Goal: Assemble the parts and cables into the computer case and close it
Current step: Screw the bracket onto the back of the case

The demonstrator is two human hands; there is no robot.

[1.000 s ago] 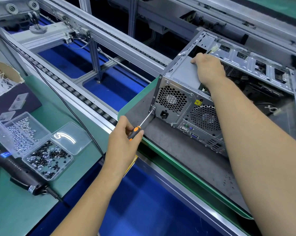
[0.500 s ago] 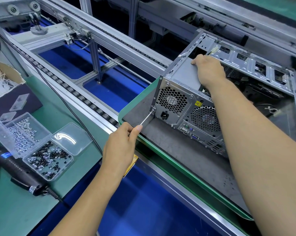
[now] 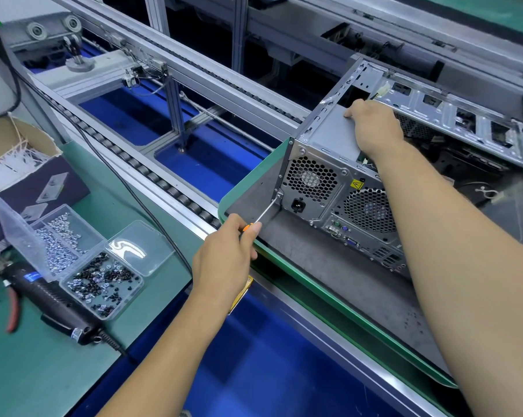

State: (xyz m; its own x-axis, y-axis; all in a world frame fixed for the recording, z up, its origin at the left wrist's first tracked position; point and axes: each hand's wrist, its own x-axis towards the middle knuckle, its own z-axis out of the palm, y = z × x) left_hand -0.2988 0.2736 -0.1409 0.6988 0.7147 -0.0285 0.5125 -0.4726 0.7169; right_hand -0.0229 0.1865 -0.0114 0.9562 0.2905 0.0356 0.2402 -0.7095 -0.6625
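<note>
While the blue floor of the line shows nearest below both forearms, the left hand sits just above it, fingers curled round the orange handle of a slim steel-shafted screwdriver. Its thumb pinches the handle near the shaft. The tip touches a screw point at the lower left corner of the power supply's rear face, on the open grey sheet-metal computer case.

That case lies on its side on a dark grey mat with a green rim, its back panel with two honeycomb fan grilles, a yellow warning sticker and a power socket turned toward the person. The open side faces up, showing black cables and a white tie inside.

Off to the left, on the green bench top, a black electric screwdriver with a coiled cord lies beside red-handled pliers. Touching it is a clear plastic compartment box with its lid raised: silver screws in one cell, black screws in another, and a third cell holding no screws. Behind that rest a dark sheet bearing clear plastic pieces and a cardboard box of white cable ties.

The right forearm crosses over the case's back panel, hiding part of the larger grille. The right hand rests on the power supply's top plate, fingers bent and together, fingertips pressing the far edge.

Farther off run grey roller conveyor rails and aluminium frame posts.
</note>
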